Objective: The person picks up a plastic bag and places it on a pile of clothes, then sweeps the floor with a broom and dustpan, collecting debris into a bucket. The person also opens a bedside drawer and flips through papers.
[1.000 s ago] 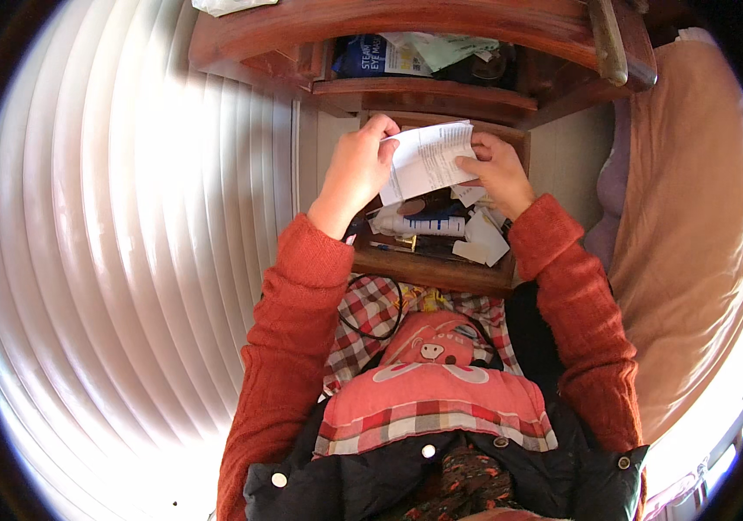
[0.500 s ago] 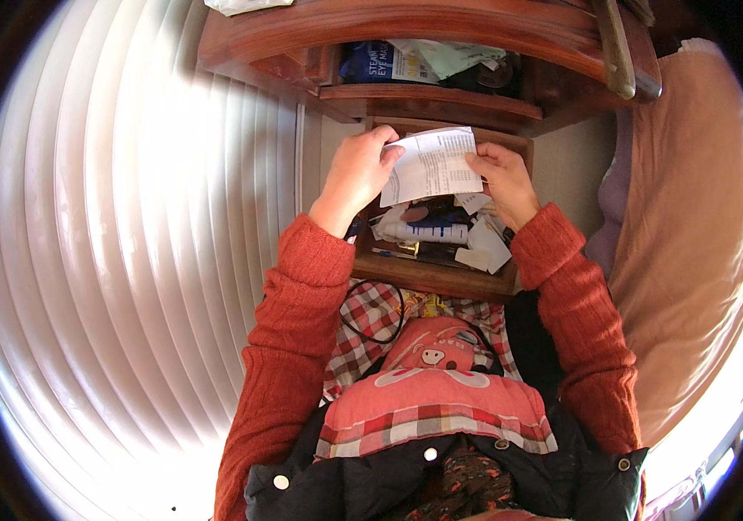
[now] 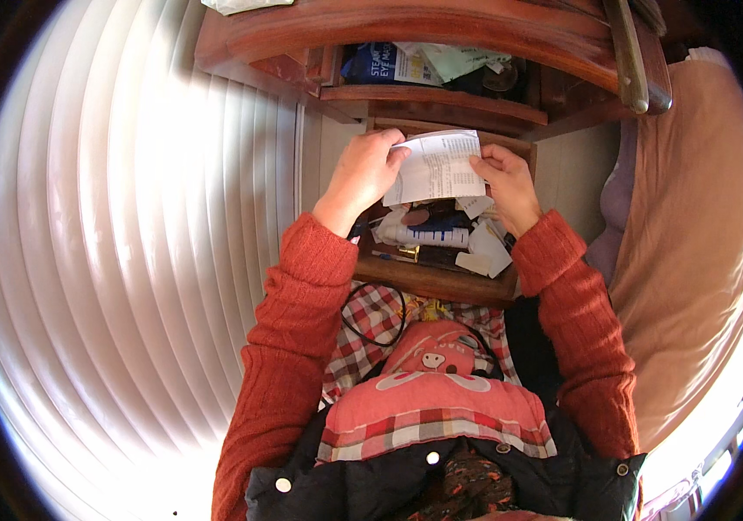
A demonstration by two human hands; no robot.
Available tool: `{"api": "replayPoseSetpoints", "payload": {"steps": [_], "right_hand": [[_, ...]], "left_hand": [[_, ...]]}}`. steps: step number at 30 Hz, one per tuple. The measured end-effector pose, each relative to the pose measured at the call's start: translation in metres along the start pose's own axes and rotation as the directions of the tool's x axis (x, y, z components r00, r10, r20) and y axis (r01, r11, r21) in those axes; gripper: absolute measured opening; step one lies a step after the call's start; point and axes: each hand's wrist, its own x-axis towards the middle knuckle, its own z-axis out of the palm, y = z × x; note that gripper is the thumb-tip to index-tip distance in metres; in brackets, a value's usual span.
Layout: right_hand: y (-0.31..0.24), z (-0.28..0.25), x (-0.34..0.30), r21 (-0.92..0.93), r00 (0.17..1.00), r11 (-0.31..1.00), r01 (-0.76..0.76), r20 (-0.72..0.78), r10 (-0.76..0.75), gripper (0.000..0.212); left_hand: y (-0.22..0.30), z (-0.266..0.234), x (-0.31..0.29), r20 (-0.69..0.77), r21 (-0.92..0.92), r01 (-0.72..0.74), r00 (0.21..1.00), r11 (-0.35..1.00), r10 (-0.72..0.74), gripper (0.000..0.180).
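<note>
Paper is what both hands share: the left hand [image 3: 361, 174] pinches the left edge of a white printed slip [image 3: 437, 165] between thumb and curled fingers, and the right hand [image 3: 504, 182] pinches its right edge the same way. The slip's long axis runs left to right between the two grips, tilted slightly, held in the air above the open wooden drawer [image 3: 428, 280]. Below it, toward the drawer's front edge, lie mixed small packets and papers [image 3: 441, 236], apart from either hand.
</note>
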Motion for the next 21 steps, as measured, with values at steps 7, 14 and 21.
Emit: {"api": "replayPoseSetpoints", "payload": {"steps": [7, 14, 21], "right_hand": [[0.002, -0.003, 0.004, -0.016, 0.997, 1.000, 0.026, -0.078, -0.027, 0.015], [-0.001, -0.004, 0.005, 0.097, 0.994, 0.994, 0.055, -0.101, -0.045, 0.015], [-0.010, 0.000, 0.002, 0.063, 0.989, 0.998, 0.017, -0.149, -0.007, 0.020]], "left_hand": [[-0.001, -0.005, 0.009, 0.100, -0.029, 0.192, 0.977, 0.981, -0.189, 0.032], [-0.006, -0.011, 0.009, 0.272, -0.259, 0.220, 0.951, 0.941, -0.148, 0.018], [0.000, -0.008, 0.008, 0.154, -0.413, 0.123, 0.986, 0.902, -0.064, 0.030]]}}
